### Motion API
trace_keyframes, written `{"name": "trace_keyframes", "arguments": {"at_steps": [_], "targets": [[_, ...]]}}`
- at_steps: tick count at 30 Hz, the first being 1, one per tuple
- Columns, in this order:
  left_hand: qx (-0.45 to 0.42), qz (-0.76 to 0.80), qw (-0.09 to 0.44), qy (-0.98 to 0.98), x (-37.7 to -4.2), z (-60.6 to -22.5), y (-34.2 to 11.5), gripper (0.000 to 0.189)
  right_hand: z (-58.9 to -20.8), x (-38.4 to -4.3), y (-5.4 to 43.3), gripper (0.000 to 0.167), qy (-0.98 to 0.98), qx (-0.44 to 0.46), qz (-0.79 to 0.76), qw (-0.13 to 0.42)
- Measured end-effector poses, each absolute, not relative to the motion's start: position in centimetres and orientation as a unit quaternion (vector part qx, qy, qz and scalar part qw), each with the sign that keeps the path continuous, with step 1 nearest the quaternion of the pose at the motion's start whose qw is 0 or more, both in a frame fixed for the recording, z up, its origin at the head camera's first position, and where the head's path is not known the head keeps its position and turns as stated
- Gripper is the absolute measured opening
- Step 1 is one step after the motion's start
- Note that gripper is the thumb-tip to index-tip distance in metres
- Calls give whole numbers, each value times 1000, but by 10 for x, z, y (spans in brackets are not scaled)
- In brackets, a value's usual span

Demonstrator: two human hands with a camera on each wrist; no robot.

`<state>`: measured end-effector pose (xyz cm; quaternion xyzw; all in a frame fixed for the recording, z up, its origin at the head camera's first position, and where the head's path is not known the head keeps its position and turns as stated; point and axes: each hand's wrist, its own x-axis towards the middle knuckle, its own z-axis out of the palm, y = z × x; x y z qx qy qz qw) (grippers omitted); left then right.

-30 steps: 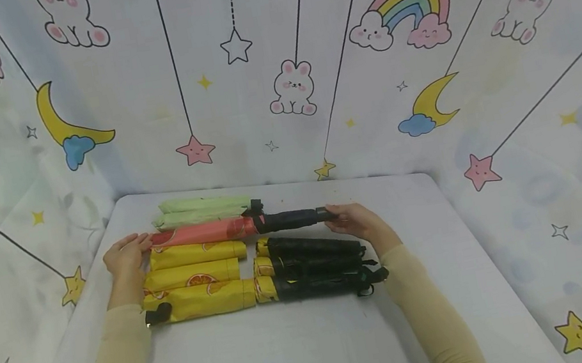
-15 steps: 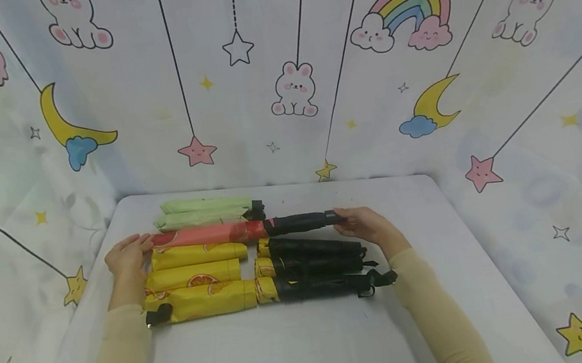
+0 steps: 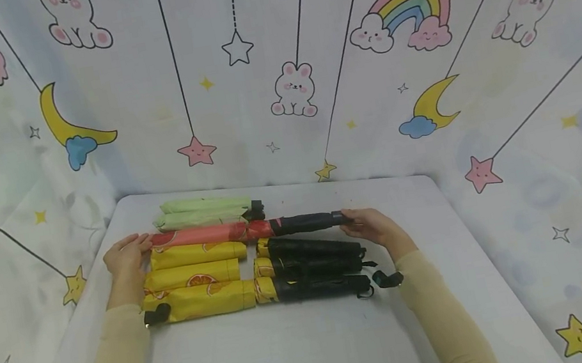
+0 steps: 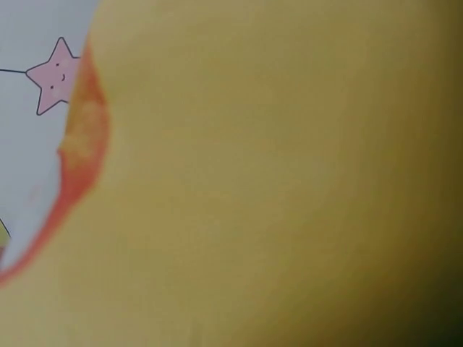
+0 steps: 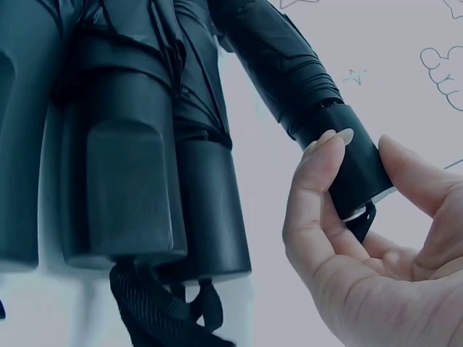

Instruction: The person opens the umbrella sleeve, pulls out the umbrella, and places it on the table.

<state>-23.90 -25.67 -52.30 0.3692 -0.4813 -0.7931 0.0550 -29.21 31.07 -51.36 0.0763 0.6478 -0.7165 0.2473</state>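
Note:
A red fruit-print umbrella sleeve [image 3: 201, 235] lies across the far half of the table, a folded red-and-black umbrella [image 3: 307, 223] sticking out of its right end. My left hand [image 3: 126, 259] pinches the sleeve's left end. With thumb and fingers, my right hand [image 3: 371, 225] pinches the umbrella's black handle [image 5: 354, 155]; a short strap hangs from it in the right wrist view. Nearer me lie several yellow sleeves [image 3: 191, 277] on the left and folded black-and-yellow umbrellas [image 3: 317, 264] on the right. Blurred yellow fabric [image 4: 275, 173] fills most of the left wrist view, hiding the left hand.
Behind the red sleeve lie two light green folded umbrellas [image 3: 202, 210] with dark right ends. All rest on a white-covered table [image 3: 276, 359]. A printed cloth backdrop [image 3: 253, 97] rises behind and at both sides. Black handles [image 5: 130, 173] with straps stand close to my right hand.
My right hand has moved slightly to the right, drawing the red-and-black umbrella further out of the red sleeve. My left hand and the sleeve have stayed in place.

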Motion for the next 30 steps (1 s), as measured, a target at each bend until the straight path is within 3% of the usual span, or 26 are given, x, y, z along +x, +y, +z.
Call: {"name": "trace_keyframes", "arguments": {"at_steps": [14,24,30], "targets": [[373,-798,53,-470,-241,-527,-260,58,-518,-288,325,17,662,77,-704,245],[343,-819,55,-457,-239,-527,-266,63,-520,-290,328,44,747,73,-613,246],[323,-824,37,-464,-237,-525,-270,66,-522,-290,328,52,800,94,-538,247]]}}
